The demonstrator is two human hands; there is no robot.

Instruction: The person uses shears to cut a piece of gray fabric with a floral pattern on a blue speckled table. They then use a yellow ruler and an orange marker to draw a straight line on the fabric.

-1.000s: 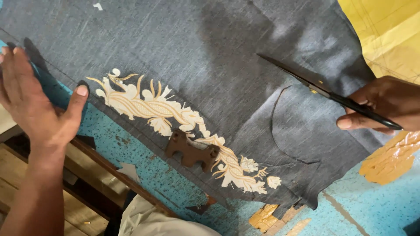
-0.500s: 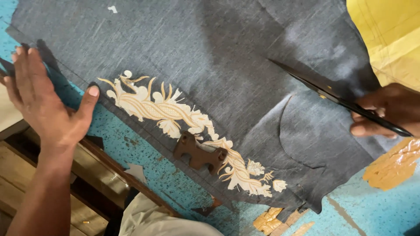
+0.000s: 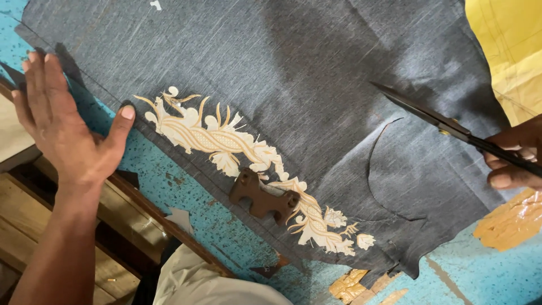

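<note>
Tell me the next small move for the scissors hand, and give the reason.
Probably bring the scissors down to the curved cut in the grey fabric. The right hand holds them closed above the cloth, while the left hand lies flat on the fabric's edge.

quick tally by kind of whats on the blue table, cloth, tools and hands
Grey cloth with cream embroidery: 1
Yellow cloth: 1
Scissors, in the right hand: 1
Brown shaped block on the cloth's edge: 1
Hands: 2, the left hand flat on the cloth's corner, the right hand at the frame edge
Total: 6
</note>
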